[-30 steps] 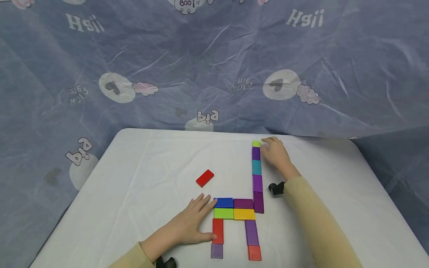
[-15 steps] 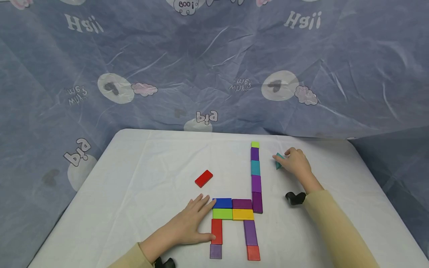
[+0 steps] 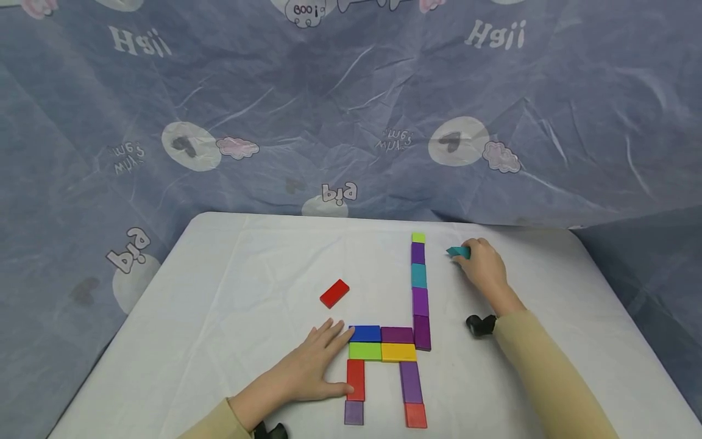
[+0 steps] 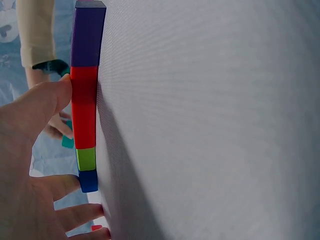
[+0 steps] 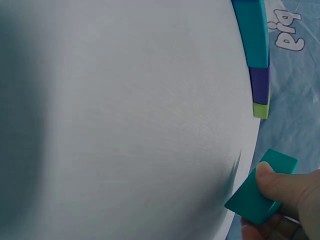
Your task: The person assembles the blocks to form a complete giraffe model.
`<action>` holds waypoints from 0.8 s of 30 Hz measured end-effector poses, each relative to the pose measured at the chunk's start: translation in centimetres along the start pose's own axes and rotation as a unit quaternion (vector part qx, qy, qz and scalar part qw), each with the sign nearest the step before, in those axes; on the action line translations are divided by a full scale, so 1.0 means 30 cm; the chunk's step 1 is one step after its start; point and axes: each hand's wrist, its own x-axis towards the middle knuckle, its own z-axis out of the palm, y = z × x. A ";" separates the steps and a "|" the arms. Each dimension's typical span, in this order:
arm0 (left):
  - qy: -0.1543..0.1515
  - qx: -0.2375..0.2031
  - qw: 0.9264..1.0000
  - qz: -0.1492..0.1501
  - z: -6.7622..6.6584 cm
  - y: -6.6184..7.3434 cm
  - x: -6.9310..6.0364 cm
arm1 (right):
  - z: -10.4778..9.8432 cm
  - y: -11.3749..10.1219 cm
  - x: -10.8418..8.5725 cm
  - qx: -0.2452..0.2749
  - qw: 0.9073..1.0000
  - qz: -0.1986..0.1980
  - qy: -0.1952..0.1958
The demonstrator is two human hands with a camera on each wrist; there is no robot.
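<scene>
My right hand (image 3: 485, 267) pinches a teal block (image 3: 459, 252) between thumb and fingers, right of the column's far end. The right wrist view shows the thumb across this teal block (image 5: 250, 200). Spread out flat, my left hand (image 3: 307, 369) touches the red block (image 3: 356, 379) with its thumb and the blue block (image 3: 365, 333) with its index finger. The left wrist view shows that thumb on the red block (image 4: 84, 107). Coloured blocks form two short rows, two legs below and a tall column topped by a lime block (image 3: 418, 238).
A loose red block (image 3: 334, 293) lies left of the column on the white table (image 3: 247, 292). Behind the table hangs a blue-grey printed sheet (image 3: 351, 110). A black device (image 3: 481, 325) sits at my right wrist.
My right hand moved away from the column's far end to the right, where the teal block came into view. The teal block has since turned in its fingers. My left hand stayed put.
</scene>
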 end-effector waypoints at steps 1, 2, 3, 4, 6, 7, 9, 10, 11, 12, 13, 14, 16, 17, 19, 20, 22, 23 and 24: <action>-0.002 0.000 1.000 -0.002 -0.001 0.001 0.001 | 0.002 -0.002 0.010 -0.005 1.000 -0.010 0.004; -0.005 0.000 1.000 -0.004 -0.002 0.002 0.002 | 0.005 -0.004 0.022 -0.012 1.000 -0.018 0.005; -0.007 0.001 1.000 -0.007 -0.002 0.002 0.003 | 0.009 -0.006 0.033 -0.019 0.999 -0.027 0.007; -0.009 0.000 1.000 -0.008 -0.002 0.001 0.004 | 0.014 -0.010 0.046 -0.025 0.999 -0.034 0.009; -0.010 0.001 1.000 -0.010 -0.001 0.000 0.005 | 0.026 -0.018 0.070 -0.040 0.998 -0.047 0.009; -0.011 0.002 1.000 -0.011 -0.001 0.000 0.005 | 0.034 -0.023 0.082 -0.046 0.997 -0.054 0.006; -0.008 0.002 1.000 -0.011 0.000 -0.002 0.004 | 0.047 -0.034 0.099 -0.049 0.997 -0.065 0.002; -0.007 0.002 1.000 -0.011 0.001 -0.001 0.003 | 0.051 -0.038 0.102 -0.046 0.997 -0.066 -0.002; -0.006 0.002 1.000 -0.010 0.002 0.000 0.003 | 0.055 -0.040 0.104 -0.042 0.997 -0.068 -0.005; -0.006 0.003 1.000 -0.010 0.002 0.001 0.002 | 0.059 -0.043 0.106 -0.034 0.997 -0.069 -0.008; -0.005 0.003 1.000 -0.010 0.002 0.001 0.001 | 0.063 -0.044 0.107 -0.028 0.997 -0.069 -0.010; -0.004 0.005 1.000 -0.010 0.002 0.000 0.001 | 0.065 -0.046 0.108 -0.020 0.997 -0.069 -0.009; -0.003 0.009 1.000 -0.009 0.002 0.000 0.000 | 0.071 -0.048 0.112 -0.008 0.998 -0.070 -0.004; -0.003 0.010 1.000 -0.009 0.002 -0.001 0.000 | 0.074 -0.049 0.114 -0.004 0.998 -0.070 -0.002; -0.002 0.009 1.000 -0.008 0.002 -0.002 0.000 | 0.080 -0.050 0.119 -0.002 0.998 -0.070 0.002; 0.000 0.010 1.000 -0.005 0.001 -0.002 0.000 | 0.083 -0.050 0.122 -0.001 0.998 -0.070 0.004; 0.002 0.010 1.000 -0.003 0.001 -0.004 0.001 | 0.089 -0.052 0.127 0.000 0.998 -0.068 0.005; 0.003 0.011 1.000 -0.001 0.001 -0.004 0.001 | 0.092 -0.054 0.128 0.000 0.998 -0.067 0.005; 0.004 0.011 1.000 -0.001 0.001 -0.005 0.002 | 0.094 -0.055 0.130 0.001 0.998 -0.066 0.004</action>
